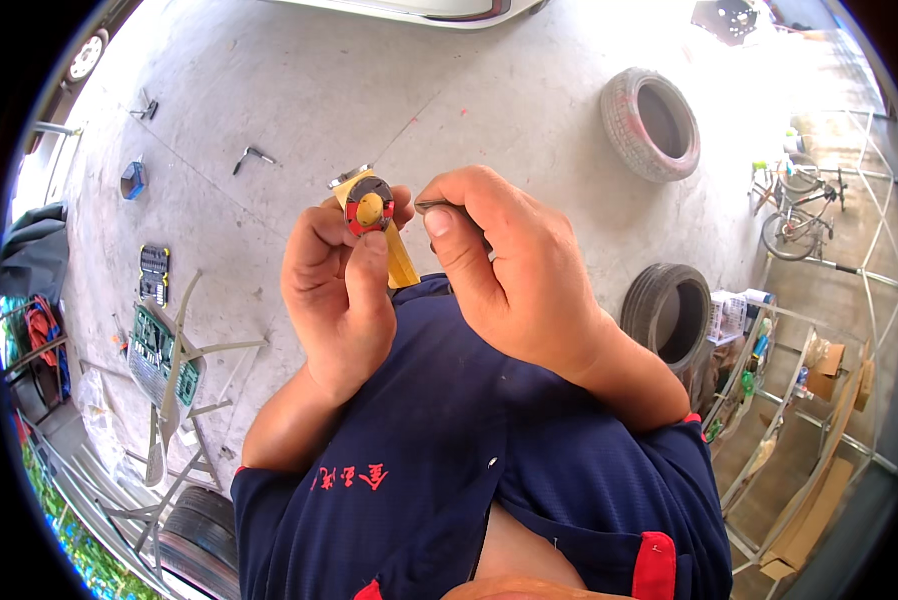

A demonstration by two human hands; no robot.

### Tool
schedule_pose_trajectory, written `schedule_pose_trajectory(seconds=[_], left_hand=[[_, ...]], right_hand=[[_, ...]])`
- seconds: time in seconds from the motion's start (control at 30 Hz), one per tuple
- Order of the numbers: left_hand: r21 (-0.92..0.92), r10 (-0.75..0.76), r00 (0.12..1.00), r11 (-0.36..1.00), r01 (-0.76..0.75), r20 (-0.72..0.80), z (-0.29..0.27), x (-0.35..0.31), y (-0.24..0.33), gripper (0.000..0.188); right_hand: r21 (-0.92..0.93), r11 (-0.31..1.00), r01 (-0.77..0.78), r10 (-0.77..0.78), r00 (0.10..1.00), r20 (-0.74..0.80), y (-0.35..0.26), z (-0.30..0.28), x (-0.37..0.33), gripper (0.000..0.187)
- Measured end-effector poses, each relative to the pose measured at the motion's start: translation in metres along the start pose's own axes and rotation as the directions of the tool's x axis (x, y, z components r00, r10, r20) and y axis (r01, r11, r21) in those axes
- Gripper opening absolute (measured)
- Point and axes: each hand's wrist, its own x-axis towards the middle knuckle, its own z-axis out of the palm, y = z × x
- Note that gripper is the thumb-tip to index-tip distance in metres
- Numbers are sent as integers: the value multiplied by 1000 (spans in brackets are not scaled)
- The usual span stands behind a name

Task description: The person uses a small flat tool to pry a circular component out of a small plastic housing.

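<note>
Held close to the chest, well above the concrete floor point(299, 90), probably for a near look at small parts. Left hand point(339, 290) closed around a yellow tool point(401, 262), thumb pressing up against the round red and grey head point(370, 206) with a yellow centre, so the head faces the eyes and stays steady. Right hand point(514, 265) just beside it, fingers pinched narrow on a thin dark metal piece point(432, 206), its tip pointing at the round head, seemingly to work on it; touching or not, cannot tell. Lying loose on the floor well apart: an L-shaped wrench point(252, 156), a green socket set point(159, 352), two tyres point(651, 124) at the right, a bicycle point(799, 205) beyond.
</note>
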Motion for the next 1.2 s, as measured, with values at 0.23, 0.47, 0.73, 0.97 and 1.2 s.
schedule_pose_trajectory(seconds=[0.23,0.47,0.73,0.97,1.2], left_hand=[[-5,-8,1000,1000,8,2,1,-1,1,6],[45,-2,1000,999,1,13,-2,-4,1,7],[59,8,1000,998,-9,3,-4,-4,0,8],[75,0,1000,997,0,0,-3,-4,2,10],[99,-11,1000,995,12,-8,-2,-5,3,11]], right_hand=[[21,998,-65,64,997,37,2,3,3,12],[3,994,-113,112,989,92,-2,2,7,12],[-26,995,-100,102,992,81,0,6,10,11],[-34,993,-113,116,988,104,-2,4,10,12],[-75,997,-30,37,995,90,0,5,8,10]])
